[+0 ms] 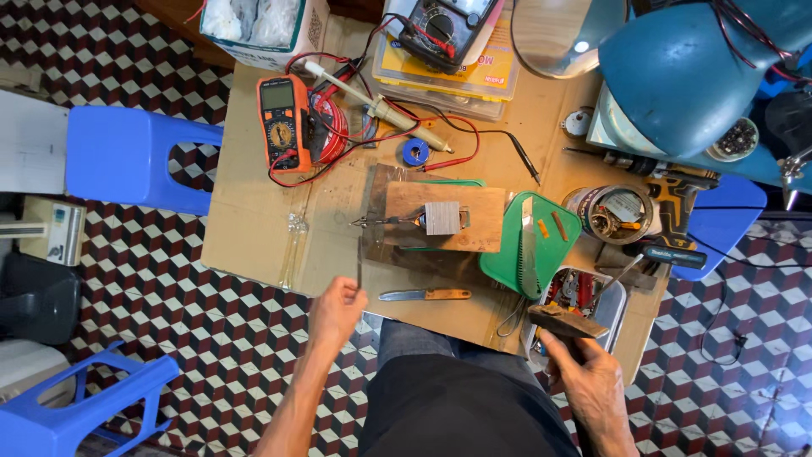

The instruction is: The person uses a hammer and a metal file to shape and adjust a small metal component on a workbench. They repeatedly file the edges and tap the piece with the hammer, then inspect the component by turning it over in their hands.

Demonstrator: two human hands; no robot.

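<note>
Left hand (337, 311) at about 7 o'clock of the bench, fingers curled shut round a thin dark rod (359, 272) that sticks straight up toward 12; pinched near its lower end, prob. so the tip stays free; can't tell what sort of tool it is. Right hand (585, 379) at 5 o'clock, closed on a small dark wooden block (565, 320), held tilted over the clear plastic tub (614, 315); hands well apart, one each side of the lap.

Centre: a wood board (440, 217) lying flat on the cardboard-covered table (245, 228), w/ a ribbed metal piece (442, 217) on top and a clip-like lead (385, 222) reaching it from 9 o'clock; looks set there as a work base. Just below, toward 6, a knife (425, 294) w/ wooden handle, lying flat, blade pointing to 9.

Containers: green tray (507, 262) at 3 o'clock of the board, holds a long saw blade (528, 245) laid lengthwise + two small orange bits; clear tub at 4 o'clock holds red and mixed small parts, too cluttered to sort; round tin (611, 211) at 2–3 o'clock w/ rings or wire coils inside; white box (279, 30) at 11 w/ pale bagged stuff.

Orange meter (281, 123) at 10 o'clock, red leads looped beside it; second meter (440, 30) at 12 on a flat yellow case; blue lamp (685, 72) at 1–2 o'clock; blue stool (127, 156) at 9, off the table.
</note>
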